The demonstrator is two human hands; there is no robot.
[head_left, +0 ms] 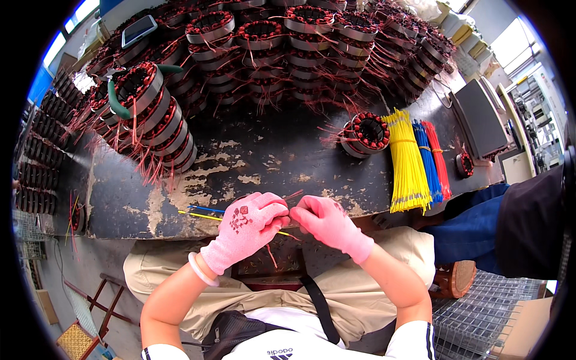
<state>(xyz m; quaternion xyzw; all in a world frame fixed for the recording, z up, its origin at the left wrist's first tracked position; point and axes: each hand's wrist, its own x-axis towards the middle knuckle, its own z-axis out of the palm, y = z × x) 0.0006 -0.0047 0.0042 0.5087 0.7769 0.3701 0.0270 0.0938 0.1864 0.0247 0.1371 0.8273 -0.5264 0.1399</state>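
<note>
Both my hands wear pink gloves and meet at the near edge of the dark worn workbench [264, 162]. My left hand [246, 228] is closed around a motor stator that is mostly hidden under it, with thin copper wire ends [294, 195] sticking out. Blue and yellow sleeved leads [201, 213] trail from it to the left. My right hand [327, 222] pinches the wires between its fingertips, touching the left hand. A white bangle [198, 271] is on my left wrist.
Several stacks of wound stators [150, 114] fill the back and left of the bench; one stator [366, 133] lies alone. Bundles of yellow [408, 162], blue [427, 162] and red leads [438, 156] lie at the right. Another person's leg in blue [474, 228] is at the right.
</note>
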